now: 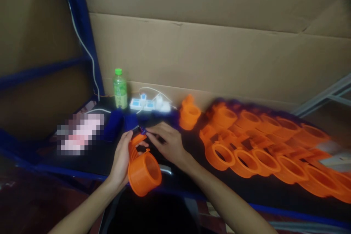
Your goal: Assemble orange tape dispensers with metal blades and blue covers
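My left hand (121, 159) is closed round the arm of an orange plastic part (141, 181), whose wide open ring hangs below and faces right. At the part's upper end, my right hand (167, 142) pinches a small dark blue piece (142, 130) between thumb and fingers. The blue piece touches, or nearly touches, the orange arm; its exact kind is too small to make out. Several similar orange parts (246, 162) stand in rows on the dark bench to the right, blurred. A single orange part (189, 113) stands apart behind my right hand.
A green-capped bottle (120, 89) and a white power strip (149, 105) with plugs and cables stand along the cardboard wall (219, 58). Dark blue bins (113, 124) sit behind my left hand. A pixelated patch covers something at the left. A blue metal post (82, 25) rises at the back left.
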Available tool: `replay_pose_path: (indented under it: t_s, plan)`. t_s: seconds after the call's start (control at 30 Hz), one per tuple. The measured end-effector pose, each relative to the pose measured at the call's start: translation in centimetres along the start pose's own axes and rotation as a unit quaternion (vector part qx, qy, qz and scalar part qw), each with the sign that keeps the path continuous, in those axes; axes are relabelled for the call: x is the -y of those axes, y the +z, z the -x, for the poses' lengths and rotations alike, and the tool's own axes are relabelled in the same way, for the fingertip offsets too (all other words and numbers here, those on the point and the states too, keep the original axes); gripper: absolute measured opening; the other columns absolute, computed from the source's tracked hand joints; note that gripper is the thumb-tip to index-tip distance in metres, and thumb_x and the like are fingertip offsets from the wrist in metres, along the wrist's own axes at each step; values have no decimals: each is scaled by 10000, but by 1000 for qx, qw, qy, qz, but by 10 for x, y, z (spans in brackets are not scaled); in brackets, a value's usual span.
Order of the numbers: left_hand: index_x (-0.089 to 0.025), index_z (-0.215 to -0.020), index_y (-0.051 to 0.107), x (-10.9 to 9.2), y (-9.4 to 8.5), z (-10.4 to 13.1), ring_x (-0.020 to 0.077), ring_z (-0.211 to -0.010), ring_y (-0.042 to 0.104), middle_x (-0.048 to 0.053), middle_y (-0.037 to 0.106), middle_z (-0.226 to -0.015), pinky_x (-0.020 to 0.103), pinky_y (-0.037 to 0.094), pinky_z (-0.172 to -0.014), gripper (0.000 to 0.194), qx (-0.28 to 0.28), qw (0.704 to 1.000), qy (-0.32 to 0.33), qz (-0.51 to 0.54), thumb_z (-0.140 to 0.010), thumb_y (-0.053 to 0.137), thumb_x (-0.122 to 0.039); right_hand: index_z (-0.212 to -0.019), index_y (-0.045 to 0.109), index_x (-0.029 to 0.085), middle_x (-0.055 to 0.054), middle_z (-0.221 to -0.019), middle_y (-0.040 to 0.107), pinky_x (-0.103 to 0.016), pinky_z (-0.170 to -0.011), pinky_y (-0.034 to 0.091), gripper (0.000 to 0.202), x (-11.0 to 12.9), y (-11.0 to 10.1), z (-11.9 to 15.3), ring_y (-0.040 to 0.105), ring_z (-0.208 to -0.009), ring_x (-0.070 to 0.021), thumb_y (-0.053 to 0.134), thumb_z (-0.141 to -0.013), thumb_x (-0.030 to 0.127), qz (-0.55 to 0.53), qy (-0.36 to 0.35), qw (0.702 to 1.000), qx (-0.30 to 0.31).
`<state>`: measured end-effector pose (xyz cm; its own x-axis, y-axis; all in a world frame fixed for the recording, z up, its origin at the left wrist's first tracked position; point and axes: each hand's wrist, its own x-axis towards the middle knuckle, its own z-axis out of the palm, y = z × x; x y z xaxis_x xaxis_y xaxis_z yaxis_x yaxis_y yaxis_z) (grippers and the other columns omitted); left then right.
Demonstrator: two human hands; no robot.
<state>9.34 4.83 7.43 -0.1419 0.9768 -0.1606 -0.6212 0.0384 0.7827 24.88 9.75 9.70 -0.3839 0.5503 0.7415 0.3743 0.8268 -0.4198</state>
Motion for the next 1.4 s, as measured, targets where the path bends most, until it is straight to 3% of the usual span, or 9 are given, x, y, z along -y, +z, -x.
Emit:
replay_pose_path:
  t_s: [0.23,0.33,0.43,0.6,0.77,1.0,1.13,1.4]
  plan:
    - [-203,-1009,618,1,2,3,149,-691,702,-17,716,-752,252,567,-685,334,-8,999,2,36,-795,778,-404,-1042,719,216,-61,-985,753,-338,-819,598,133,-4,2,8,694,-918,-173,653,-937,172,19,-78,997,10]
    - [-194,-1005,618,1,0,4,140,-650,672,-13,696,-755,258,570,-658,366,0,998,-31,56,-787,785,-434,-1057,708,213,-57,-969,751,-337,-826,600,166,-3,2,9,695,-926,-172,658,-922,132,5,-96,995,-3]
    - [-189,-1010,619,1,0,5,133,-617,651,-6,694,-764,266,576,-648,376,-2,997,-48,57,-787,784,-443,-1049,707,220,-53,-955,746,-343,-827,605,162,-1,3,9,699,-925,-175,648,-925,132,-6,-86,996,-9]
    - [-219,-1035,610,0,3,10,119,-628,644,-48,653,-689,235,564,-674,333,-22,999,9,30,-803,776,-392,-1030,713,205,-59,-937,739,-328,-812,606,137,2,4,9,693,-888,-166,657,-923,142,-26,-69,997,-9]
    - [-250,-1071,543,-1,5,17,102,-461,514,-81,539,-536,201,474,-516,330,41,999,-18,12,-880,672,-485,-1173,706,208,-71,-991,705,-288,-753,605,253,4,-4,11,672,-889,-154,680,-922,195,-38,-39,998,13]
    - [-269,-1082,501,-2,3,19,90,-420,460,-77,529,-521,179,423,-484,325,55,998,-26,1,-901,639,-502,-1327,646,280,-93,-1311,633,-388,-948,593,394,2,-8,10,596,-1218,-215,635,-948,173,-59,-62,995,47]
    - [-273,-1065,497,-1,2,18,71,-404,415,-91,509,-513,188,448,-514,303,63,998,-29,-7,-899,648,-477,-1366,616,248,-111,-1283,655,-419,-1017,563,441,3,-7,11,604,-1231,-216,619,-945,115,-78,-82,992,49]
    - [-258,-1028,518,-3,-1,14,84,-404,435,-98,483,-476,203,466,-526,286,87,995,-46,-14,-866,667,-441,-1335,633,229,-126,-1266,645,-389,-962,585,418,7,-8,13,608,-1191,-204,635,-935,105,-74,-68,994,51]
